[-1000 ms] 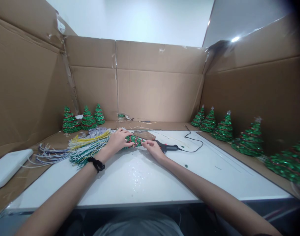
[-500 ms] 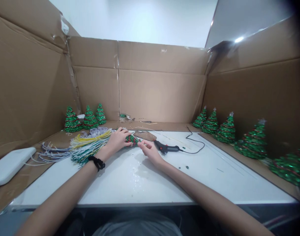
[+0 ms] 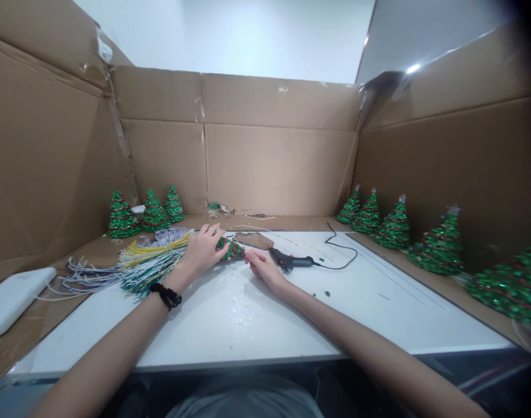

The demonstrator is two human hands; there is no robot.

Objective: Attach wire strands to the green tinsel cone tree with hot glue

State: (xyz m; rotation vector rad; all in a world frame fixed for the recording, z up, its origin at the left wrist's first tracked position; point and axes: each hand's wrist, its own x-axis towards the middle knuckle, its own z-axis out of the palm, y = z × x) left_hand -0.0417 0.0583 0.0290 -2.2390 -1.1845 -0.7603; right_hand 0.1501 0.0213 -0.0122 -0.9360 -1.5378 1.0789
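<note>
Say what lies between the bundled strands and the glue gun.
In the head view, left to right: the left hand, the green Christmas tree it touches, then the right hand.

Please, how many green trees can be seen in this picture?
9. Three trees stand at the back left, five line the right side, the nearest cut by the frame edge, and one lies partly covered by the left hand. Others may be hidden.

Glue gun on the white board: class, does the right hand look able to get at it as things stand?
Probably yes: the glue gun lies close beside the right hand, its handle uncovered, with nothing visible blocking the way.
</note>
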